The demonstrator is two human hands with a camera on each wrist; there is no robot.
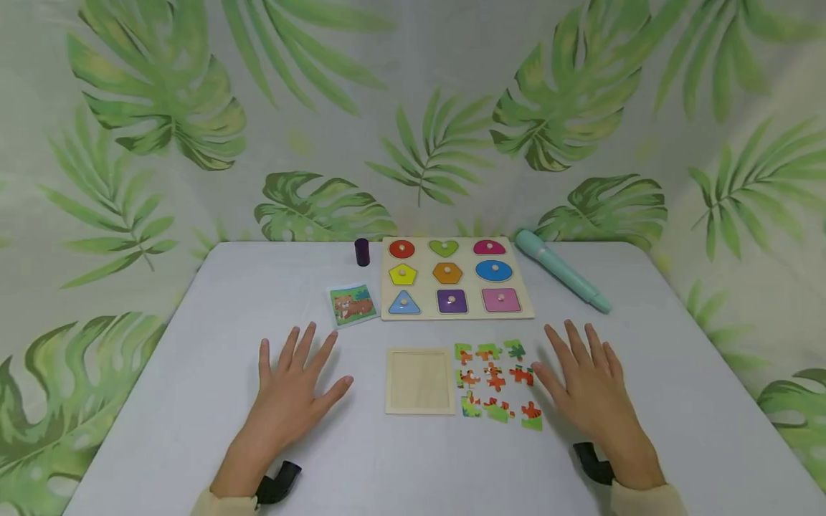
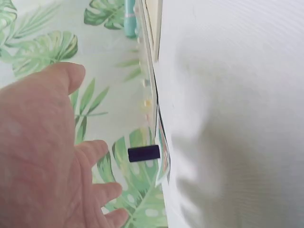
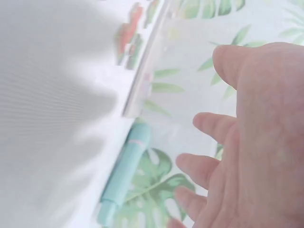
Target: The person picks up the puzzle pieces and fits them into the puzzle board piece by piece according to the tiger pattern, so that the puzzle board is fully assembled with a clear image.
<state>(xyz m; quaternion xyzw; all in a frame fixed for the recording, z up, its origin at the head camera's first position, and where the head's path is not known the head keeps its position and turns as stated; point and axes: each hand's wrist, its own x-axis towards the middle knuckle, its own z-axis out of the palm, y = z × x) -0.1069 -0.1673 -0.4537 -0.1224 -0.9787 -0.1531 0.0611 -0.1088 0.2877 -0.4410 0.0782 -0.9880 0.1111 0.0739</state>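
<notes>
My left hand (image 1: pixel 290 394) is spread flat over the white table, holding nothing, left of a square wooden puzzle tray (image 1: pixel 420 413). My right hand (image 1: pixel 589 394) is likewise spread with nothing in it, its thumb tip beside the loose jigsaw pieces (image 1: pixel 494 378). Those pieces, orange and green, lie in three rough rows right of the tray. Beyond the left fingertips sits a small picture card (image 1: pixel 353 305) with a brown animal on it. In the wrist views both palms (image 2: pixel 38 152) (image 3: pixel 270 137) face over the table with fingers apart.
At the back stands a wooden shape board (image 1: pixel 422 287) with knobbed coloured shapes. A dark purple cylinder (image 1: pixel 363 252) is to its left, and a mint-green wand-like tube (image 1: pixel 563 271) slants to its right. A leaf-print cloth (image 1: pixel 335 129) hangs behind the white table (image 1: pixel 413 466).
</notes>
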